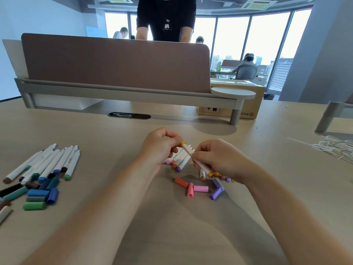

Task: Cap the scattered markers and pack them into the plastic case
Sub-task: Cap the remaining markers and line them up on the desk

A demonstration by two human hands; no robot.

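While both hands are meeting low over the desk (95, 134), the right hand (219, 159) is curling round the barrel of a white marker (188, 150), and the left hand (160, 144) is pinching its yellow end (182, 143) between thumb and fingertips. Under and between the hands, more markers (179, 161) are lying packed together, and loose caps (198, 188) in orange, pink and purple are lying just nearer the body. Well to the left of the left hand, a second bunch (51, 163) is fanning out, with dark caps (38, 196) in blue, green and grey crowding beside it. Beyond the hands a brown divider (114, 64) is rising along the desk's far edge, and a person in black (166, 18) is standing behind it. Beyond the right hand a box (248, 104) is sitting; far to its right, white cords (336, 148) are trailing. Tall windows (267, 39) are flooding the office with daylight.
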